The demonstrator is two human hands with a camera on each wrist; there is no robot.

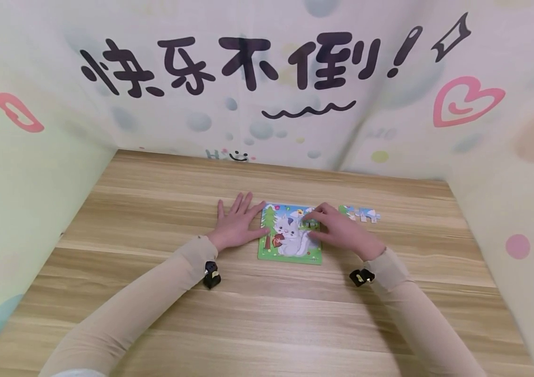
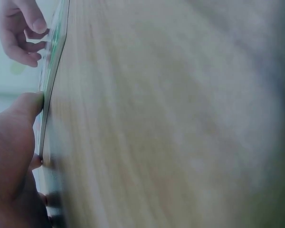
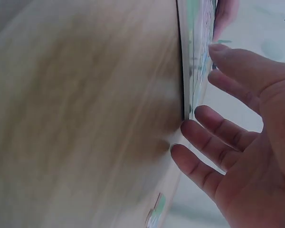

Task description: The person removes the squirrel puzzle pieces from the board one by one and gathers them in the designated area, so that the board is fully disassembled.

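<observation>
A square jigsaw puzzle (image 1: 290, 246) with a grey squirrel picture lies on the wooden table. My left hand (image 1: 235, 228) is spread at its left side, thumb resting on the puzzle's left part and index fingertip at the top left corner. Over the right part reaches my right hand (image 1: 342, 230), its fingers loosely bent. In the right wrist view the thumb (image 3: 242, 64) stands apart from the fingers, and no piece shows between them. Whether a right fingertip presses on the puzzle, I cannot tell. The hand hides some of the puzzle's right edge.
Several loose puzzle pieces (image 1: 368, 214) lie just beyond the right hand, to the right of the puzzle. The wooden table (image 1: 248, 324) ends at a printed cloth backdrop (image 1: 267, 115) behind, with cloth walls on both sides.
</observation>
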